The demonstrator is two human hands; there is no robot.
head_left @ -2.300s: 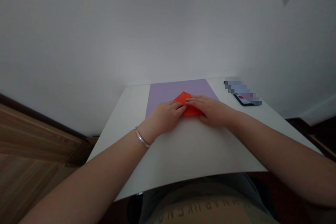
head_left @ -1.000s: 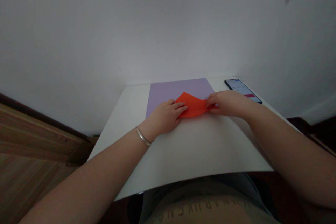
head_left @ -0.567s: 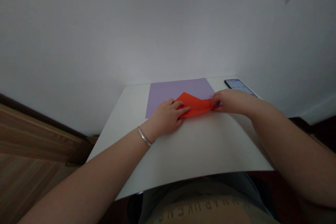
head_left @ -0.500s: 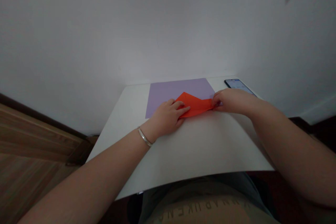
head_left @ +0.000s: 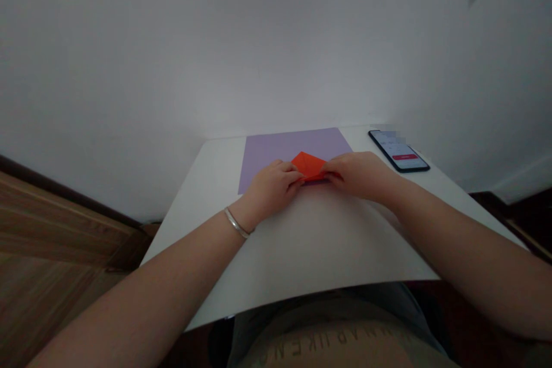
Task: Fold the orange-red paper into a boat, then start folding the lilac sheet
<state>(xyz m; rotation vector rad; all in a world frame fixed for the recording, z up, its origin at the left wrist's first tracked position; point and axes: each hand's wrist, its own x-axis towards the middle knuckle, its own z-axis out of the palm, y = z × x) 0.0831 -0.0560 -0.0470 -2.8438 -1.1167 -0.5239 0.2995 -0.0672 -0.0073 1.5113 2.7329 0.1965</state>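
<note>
white is seen first, across the wall (head_left: 276, 40) by which the upper part of the view is filled. against it is set one surface (head_left: 310, 241), also white. at the far left a wooden panel (head_left: 56, 213) is seen. on the surface one purple sheet (head_left: 284, 144) is laid flat, its far edge turned towards the wall.

two hands are seen, the left hand (head_left: 278, 187) and the right hand (head_left: 357, 175), and between them one orange paper (head_left: 309, 165) is held. one phone (head_left: 399, 152), its screen lit and partly blurred out, is laid to the right of the purple sheet, near the far right corner of the surface.

the orange paper is placed over the near part of the purple sheet. it is bright and folded, with a pointed top aimed at the wall, sloping sides and a faint crease run down from the point; a deeper red is shown along its near edge. its left end is pinched by the bent fingers of the left hand, its right end by those of the right. on the left wrist one silver bracelet (head_left: 236, 223) is worn.
</note>
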